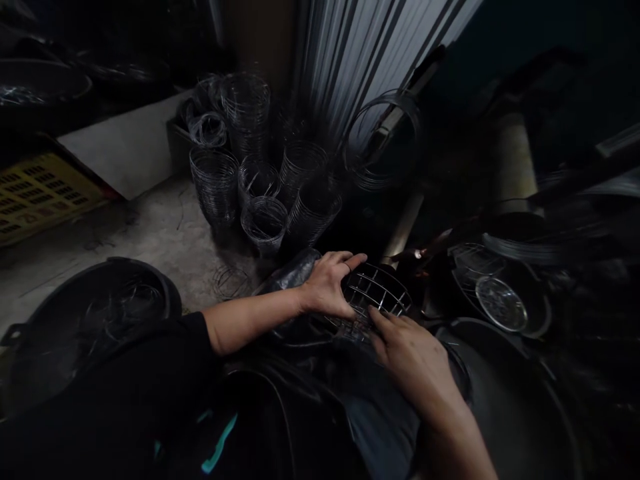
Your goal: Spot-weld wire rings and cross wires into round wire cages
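Observation:
A round wire basket [381, 291], made of shiny crossed wires, sits between my hands above my lap. My left hand [327, 285] grips its left side, with the fingers over the far edge and the thumb on the near side. At the near right edge, my right hand [413, 350] holds the basket with bent fingers; part of its grip is hidden from view. Dark cloth [373, 393] covers my lap below the basket.
Stacks of wire rings [215, 187] stand on the floor ahead. Wire coils [383, 140] hang at a machine. Dark tubs stand at left [173, 300] and right [530, 393]. A round mesh piece [501, 303] lies at right. A yellow crate [45, 190] is far left.

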`<move>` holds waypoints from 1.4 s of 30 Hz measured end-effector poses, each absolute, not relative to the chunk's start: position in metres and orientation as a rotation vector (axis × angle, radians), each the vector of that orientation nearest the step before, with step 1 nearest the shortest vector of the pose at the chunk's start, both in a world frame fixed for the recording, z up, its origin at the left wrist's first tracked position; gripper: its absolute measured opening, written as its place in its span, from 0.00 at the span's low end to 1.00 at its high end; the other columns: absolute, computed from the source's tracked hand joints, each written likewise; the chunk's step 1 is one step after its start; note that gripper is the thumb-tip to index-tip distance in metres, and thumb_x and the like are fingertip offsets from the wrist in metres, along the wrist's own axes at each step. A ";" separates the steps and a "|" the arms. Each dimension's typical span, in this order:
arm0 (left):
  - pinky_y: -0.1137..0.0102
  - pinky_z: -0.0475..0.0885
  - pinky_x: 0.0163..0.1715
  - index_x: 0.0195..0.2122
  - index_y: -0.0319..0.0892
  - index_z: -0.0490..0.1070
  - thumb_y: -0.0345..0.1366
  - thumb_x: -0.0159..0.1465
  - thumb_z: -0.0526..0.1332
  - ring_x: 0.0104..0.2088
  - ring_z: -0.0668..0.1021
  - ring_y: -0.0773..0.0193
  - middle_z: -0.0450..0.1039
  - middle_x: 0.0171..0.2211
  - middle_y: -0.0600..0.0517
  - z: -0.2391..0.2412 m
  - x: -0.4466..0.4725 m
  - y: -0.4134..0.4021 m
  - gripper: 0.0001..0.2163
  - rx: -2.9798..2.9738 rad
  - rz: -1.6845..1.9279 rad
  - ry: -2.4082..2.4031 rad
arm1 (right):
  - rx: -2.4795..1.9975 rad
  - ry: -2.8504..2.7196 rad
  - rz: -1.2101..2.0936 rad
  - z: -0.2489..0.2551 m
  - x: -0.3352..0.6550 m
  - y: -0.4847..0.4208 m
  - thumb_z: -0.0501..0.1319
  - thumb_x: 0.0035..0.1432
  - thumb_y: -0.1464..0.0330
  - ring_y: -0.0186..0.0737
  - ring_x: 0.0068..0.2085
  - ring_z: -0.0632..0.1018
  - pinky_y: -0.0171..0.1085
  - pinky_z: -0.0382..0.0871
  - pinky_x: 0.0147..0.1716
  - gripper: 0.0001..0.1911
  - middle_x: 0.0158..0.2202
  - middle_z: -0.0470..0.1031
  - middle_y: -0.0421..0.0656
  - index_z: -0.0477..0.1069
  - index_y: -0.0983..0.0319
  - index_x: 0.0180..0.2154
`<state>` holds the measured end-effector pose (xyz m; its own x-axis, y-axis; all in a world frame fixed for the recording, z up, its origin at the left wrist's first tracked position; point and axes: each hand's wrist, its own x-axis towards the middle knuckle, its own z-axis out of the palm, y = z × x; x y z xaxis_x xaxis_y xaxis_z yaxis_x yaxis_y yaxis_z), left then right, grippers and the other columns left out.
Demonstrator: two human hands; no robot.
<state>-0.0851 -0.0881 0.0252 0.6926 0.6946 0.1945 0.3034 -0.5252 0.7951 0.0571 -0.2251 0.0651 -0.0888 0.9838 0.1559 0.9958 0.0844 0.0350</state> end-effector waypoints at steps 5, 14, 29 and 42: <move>0.52 0.64 0.58 0.61 0.40 0.63 0.45 0.37 0.71 0.57 0.69 0.46 0.65 0.57 0.40 0.026 -0.070 -0.088 0.47 2.141 0.671 0.765 | -1.884 -2.086 -0.225 0.052 0.065 -0.230 0.54 0.61 0.73 0.45 0.32 0.79 0.40 0.72 0.33 0.15 0.31 0.79 0.47 0.78 0.66 0.43; 0.52 0.65 0.58 0.62 0.42 0.62 0.45 0.36 0.71 0.57 0.68 0.47 0.65 0.57 0.43 0.026 -0.037 -0.076 0.48 2.125 0.752 0.763 | -1.652 -2.015 -0.376 0.054 0.101 -0.214 0.56 0.63 0.71 0.40 0.31 0.79 0.36 0.74 0.37 0.12 0.31 0.80 0.46 0.79 0.64 0.40; 0.52 0.66 0.57 0.61 0.46 0.63 0.43 0.36 0.72 0.57 0.68 0.48 0.64 0.58 0.45 0.035 -0.013 -0.050 0.46 2.014 0.702 0.837 | -1.615 -1.977 -0.308 0.056 0.133 -0.184 0.58 0.63 0.71 0.40 0.32 0.78 0.37 0.73 0.36 0.10 0.32 0.80 0.45 0.78 0.64 0.40; 0.53 0.67 0.55 0.62 0.48 0.62 0.45 0.37 0.73 0.56 0.68 0.47 0.65 0.57 0.48 0.043 0.008 -0.028 0.47 2.050 0.612 0.893 | -1.712 -1.747 -0.238 0.062 0.143 -0.172 0.61 0.62 0.66 0.41 0.36 0.81 0.39 0.75 0.40 0.11 0.38 0.81 0.46 0.79 0.61 0.44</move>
<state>0.0083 -0.0280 0.0429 0.6336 0.7659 0.1094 0.3786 -0.4302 0.8195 0.1427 -0.1717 0.0617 0.0864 0.8179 0.5688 0.9402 0.1218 -0.3180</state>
